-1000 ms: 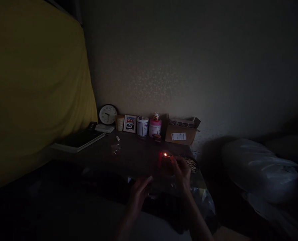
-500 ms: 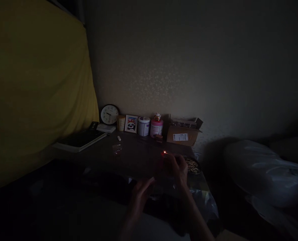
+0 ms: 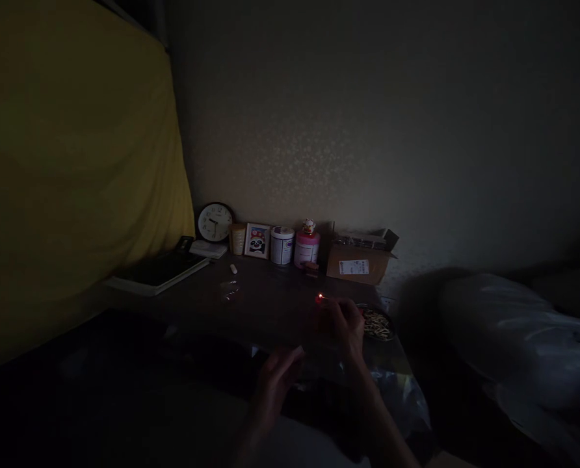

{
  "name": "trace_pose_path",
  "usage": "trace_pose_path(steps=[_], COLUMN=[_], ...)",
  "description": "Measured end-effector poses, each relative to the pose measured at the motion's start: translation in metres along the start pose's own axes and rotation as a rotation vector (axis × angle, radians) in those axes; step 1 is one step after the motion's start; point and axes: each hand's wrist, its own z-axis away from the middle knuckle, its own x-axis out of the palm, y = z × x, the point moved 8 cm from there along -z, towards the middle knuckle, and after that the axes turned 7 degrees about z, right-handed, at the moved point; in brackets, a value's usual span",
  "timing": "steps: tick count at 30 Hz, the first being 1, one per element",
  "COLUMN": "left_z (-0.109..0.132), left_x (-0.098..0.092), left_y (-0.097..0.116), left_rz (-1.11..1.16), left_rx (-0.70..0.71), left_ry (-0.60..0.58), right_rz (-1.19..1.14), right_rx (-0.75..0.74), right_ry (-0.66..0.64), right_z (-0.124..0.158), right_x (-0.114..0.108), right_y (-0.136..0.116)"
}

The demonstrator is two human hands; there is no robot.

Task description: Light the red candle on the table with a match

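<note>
While r. hand pinches lit stick, l. hand slack, empty; risk: it burns down to fingertips or drops into dish right of fingers.

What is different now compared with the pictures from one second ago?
The flame on the lit stick in the right hand has shrunk from a bright orange glow to a small red point. Nothing was taken or let go. The left hand still hovers open near the desk.
</note>
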Motion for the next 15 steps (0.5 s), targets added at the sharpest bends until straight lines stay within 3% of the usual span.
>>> trace_pose_path(steps=[15], left_z=[-0.0008], left_x=[-0.0023], left_y=[-0.0008], left_rz=[-0.006], left_rx=[0.007], left_ry=[0.027], right_rz=[0.009], right_rx=[0.000], right_ry=[-0.007], right_z=[-0.0009], right_x=[0.0045], right_y=[0.0043])
